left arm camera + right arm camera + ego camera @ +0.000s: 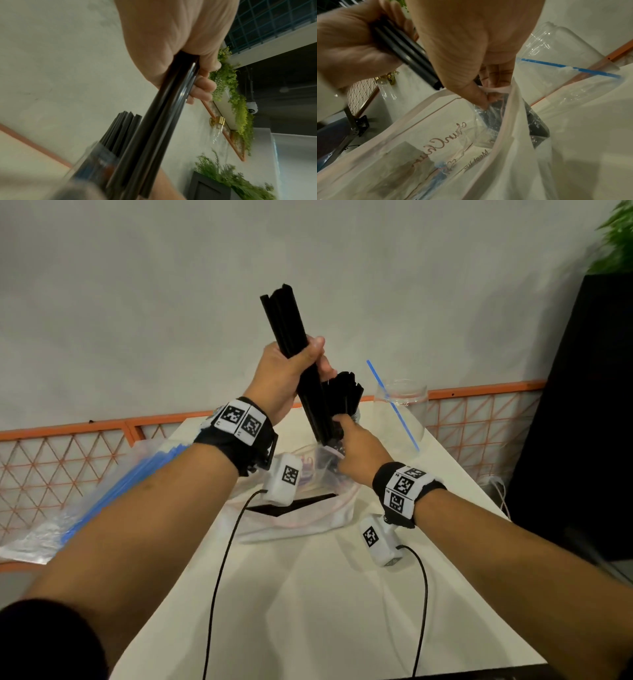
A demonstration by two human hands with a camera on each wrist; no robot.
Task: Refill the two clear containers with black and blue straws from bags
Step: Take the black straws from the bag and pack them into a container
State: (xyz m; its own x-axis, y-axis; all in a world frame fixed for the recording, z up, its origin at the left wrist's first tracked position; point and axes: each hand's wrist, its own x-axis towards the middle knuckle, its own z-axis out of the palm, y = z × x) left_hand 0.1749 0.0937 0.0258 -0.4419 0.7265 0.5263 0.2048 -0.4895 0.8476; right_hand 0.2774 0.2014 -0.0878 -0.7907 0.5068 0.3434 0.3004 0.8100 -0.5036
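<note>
Black straws going into the far container

L hand [291, 371] gripped a black plastic straw bundle [294, 344] tilted to feed the clear container [354, 414] near the tabletop's far edge; R hand [359, 450] pinched the clear bag [488, 121] w/ curled fingers to steady it.

The clear plastic bag [426, 136] is showing curly brown writing, upside down in the right wrist view. Only the word "Meet" is reading clearly; the rest is too curly or blurred. The wristbands [239, 422] are showing black-and-white square codes, not words.
</note>
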